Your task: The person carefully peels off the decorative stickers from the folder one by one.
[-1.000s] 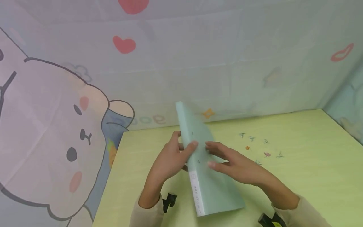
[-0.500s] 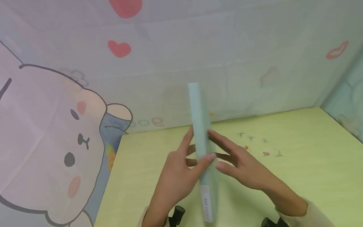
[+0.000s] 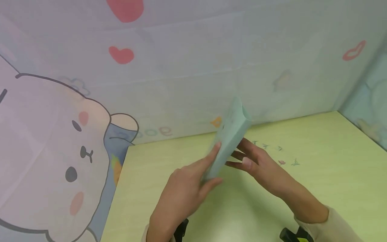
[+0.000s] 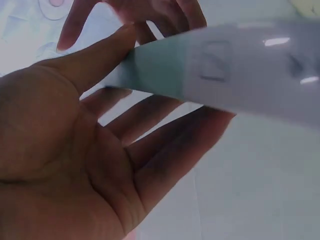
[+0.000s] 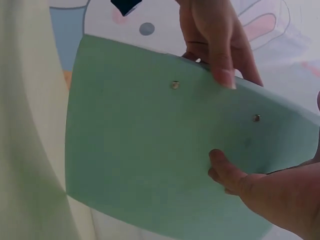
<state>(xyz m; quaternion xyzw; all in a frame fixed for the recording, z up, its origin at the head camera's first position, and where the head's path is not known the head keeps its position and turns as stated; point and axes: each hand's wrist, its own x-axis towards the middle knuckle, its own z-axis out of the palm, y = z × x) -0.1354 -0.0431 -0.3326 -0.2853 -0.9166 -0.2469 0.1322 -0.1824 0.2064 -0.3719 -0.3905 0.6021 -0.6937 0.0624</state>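
A pale green clip file folder is held up over the table, tilted with its top leaning right. My left hand grips it by the spine; in the left wrist view the thumb lies on one side of the spine and the fingers on the other. A white label shows on the spine there. My right hand is at the folder's right side, fingers extended. In the right wrist view its fingertips are at the broad cover, below two metal rivets. The folder hides part of the right fingers in the head view.
A yellow-green table carries small flower and bird-like marks to the right. Behind it hangs a pale cloth with hearts and a cartoon animal. Black camera mounts sit at both wrists.
The folder has turned from leaning left, through upright, to leaning right. My left hand has shifted along the spine with it, and the right hand has moved slightly right and stayed beside it.
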